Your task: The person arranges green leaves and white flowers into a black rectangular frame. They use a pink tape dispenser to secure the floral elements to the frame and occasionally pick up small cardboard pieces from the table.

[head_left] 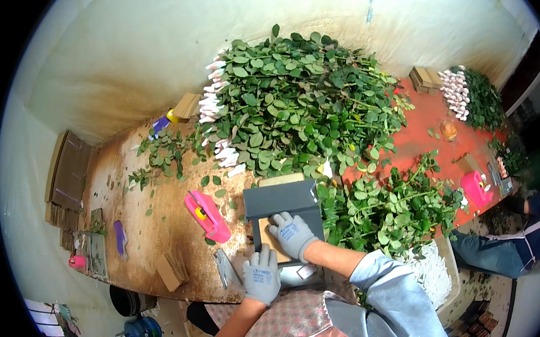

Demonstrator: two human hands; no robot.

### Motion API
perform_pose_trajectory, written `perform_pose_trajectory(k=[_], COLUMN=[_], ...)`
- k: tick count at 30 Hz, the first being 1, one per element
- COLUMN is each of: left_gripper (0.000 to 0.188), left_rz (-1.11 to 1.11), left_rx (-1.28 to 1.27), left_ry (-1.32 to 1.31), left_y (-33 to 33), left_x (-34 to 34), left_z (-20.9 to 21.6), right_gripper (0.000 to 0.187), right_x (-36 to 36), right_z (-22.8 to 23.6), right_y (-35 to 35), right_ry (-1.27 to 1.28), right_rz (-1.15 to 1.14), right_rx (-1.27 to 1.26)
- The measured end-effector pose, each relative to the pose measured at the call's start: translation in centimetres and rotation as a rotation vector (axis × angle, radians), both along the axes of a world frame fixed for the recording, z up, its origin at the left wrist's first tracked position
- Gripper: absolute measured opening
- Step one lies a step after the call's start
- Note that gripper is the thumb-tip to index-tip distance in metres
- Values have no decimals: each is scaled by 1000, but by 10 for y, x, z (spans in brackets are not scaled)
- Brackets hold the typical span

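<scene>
Touching cardboard (266, 238) in the dark grey box (280, 199) by the worktop (115, 186)'s near edge | right hand (293, 234): fingers slightly apart, laid on it | left hand (261, 278): fingers together, grip unclear | risk: uneven pressure could skew the cardboard

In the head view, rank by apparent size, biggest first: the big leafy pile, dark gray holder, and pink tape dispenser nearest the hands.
1. Big leafy pile
2. Dark gray holder, partly covered
3. Pink tape dispenser
</scene>
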State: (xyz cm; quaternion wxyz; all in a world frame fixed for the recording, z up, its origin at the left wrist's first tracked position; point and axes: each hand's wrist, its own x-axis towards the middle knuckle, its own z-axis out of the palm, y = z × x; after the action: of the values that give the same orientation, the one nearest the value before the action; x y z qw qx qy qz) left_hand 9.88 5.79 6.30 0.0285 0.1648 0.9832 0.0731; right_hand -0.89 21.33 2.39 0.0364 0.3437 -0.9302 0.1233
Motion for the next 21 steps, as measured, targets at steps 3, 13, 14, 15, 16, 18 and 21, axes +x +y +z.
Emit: perform_pose_trajectory(k=[3,13,14,15,16,18,21], left_gripper=[46,32,31,30,29,28,52], left_rz=[-117,-95,-98,-131,-117,-118,-99], left_rx=[99,92,85,77,97,138,-79], left_ry=[-33,20,23,52,27,-13,-451], left_y=[-6,-7,-8,-10,-11,-10,-16], left_x=[-6,-9,-9,-11,-10,-13,0], left_z=[-15,-23,-24,-29,-33,-36,-62], right_gripper=[23,30,31,32,32,33,55], right_x=[0,-111,-148,-197,-236,-331,-439], right_z=[9,108,125,118,131,132,143], right_y=[2,19,20,26,26,39,44], right_ry=[-29,-122,-57,50,27,23,115], right_rz=[38,188,163,173,70,-136,-265], right_rx=[-26,-209,-219,-308,-285,-205,-139])
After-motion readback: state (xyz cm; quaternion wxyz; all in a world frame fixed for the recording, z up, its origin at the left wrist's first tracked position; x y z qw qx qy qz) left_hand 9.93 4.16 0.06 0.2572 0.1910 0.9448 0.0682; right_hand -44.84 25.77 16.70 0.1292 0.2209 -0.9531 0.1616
